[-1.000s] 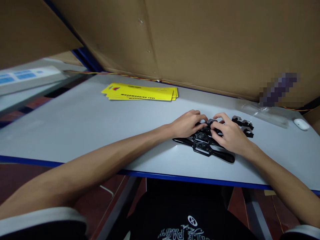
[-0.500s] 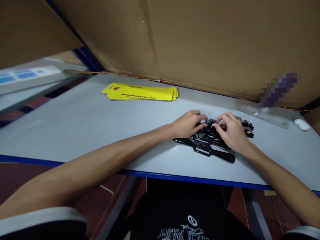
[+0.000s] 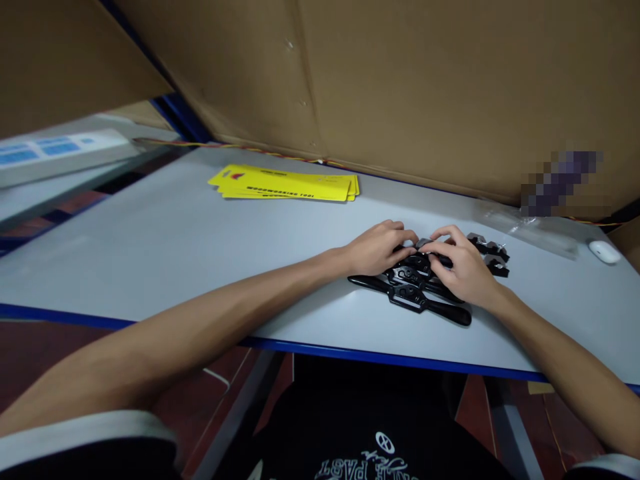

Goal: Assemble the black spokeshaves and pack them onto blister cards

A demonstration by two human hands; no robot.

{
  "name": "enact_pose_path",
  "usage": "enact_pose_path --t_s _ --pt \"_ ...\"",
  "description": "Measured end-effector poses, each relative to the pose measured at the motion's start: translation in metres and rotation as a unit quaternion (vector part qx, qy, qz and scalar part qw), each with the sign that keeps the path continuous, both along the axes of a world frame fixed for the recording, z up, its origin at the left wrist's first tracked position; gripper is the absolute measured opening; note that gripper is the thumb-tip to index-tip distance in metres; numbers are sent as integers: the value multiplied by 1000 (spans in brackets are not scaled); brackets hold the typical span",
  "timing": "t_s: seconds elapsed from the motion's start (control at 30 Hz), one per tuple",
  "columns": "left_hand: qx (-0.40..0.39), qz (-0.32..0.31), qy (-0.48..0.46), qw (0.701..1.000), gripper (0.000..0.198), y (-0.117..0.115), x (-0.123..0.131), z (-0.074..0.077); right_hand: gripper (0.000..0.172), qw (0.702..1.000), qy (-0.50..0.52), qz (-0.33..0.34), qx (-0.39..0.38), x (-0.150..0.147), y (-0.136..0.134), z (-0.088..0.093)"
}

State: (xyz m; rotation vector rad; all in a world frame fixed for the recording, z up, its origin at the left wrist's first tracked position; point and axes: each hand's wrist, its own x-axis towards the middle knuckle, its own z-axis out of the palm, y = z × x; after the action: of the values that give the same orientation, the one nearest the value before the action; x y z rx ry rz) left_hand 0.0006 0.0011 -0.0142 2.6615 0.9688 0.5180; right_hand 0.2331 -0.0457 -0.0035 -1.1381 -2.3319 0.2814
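Note:
Several black two-handled tools lie in a row on the grey table; the nearest black tool (image 3: 407, 297) is fully visible. My left hand (image 3: 380, 248) rests over the left ends of the farther ones, its thumb and fingers closed on the black tool at the back. My right hand (image 3: 463, 267) is bent over the same tool's middle, thumb and fingertips drawn together at a small shiny part too small to make out. Small black parts (image 3: 495, 257) in clear wrap lie just beyond my right hand.
Yellow cards (image 3: 285, 185) are stacked at the table's back. Clear plastic bags (image 3: 543, 233) and a white mouse-shaped object (image 3: 604, 252) lie at the right. A cardboard wall (image 3: 400, 93) rises behind the table (image 3: 150, 253). A white-and-blue box (image 3: 65, 153) sits on another surface, left.
The fingers of my right hand have shifted slightly, the index finger now reaching further left toward the tool's middle. My left hand keeps its place. The view has moved slightly.

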Motion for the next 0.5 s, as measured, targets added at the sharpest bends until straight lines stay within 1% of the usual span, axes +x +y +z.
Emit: enact_pose_path --t_s 0.07,0.13,0.2,0.3,0.37,0.5 --pt "-1 -3 0 1000 36 0 0 0 28 1000 -2 6 -5 0 1 0" --pt "-1 -5 -2 1000 35 0 -1 0 29 1000 7 -2 -3 0 1 0" --pt "-1 -5 -6 1000 35 0 -1 -1 26 999 32 -26 5 -2 1 1" --pt "-1 -5 -12 1000 34 1 -2 -3 15 996 62 -59 4 -4 1 1" --pt "-2 -6 -10 1000 35 1 -2 -3 11 996 64 -68 -2 -5 0 1" --pt "-8 -3 -3 1000 37 1 -1 -1 9 996 55 -71 2 -5 0 0"
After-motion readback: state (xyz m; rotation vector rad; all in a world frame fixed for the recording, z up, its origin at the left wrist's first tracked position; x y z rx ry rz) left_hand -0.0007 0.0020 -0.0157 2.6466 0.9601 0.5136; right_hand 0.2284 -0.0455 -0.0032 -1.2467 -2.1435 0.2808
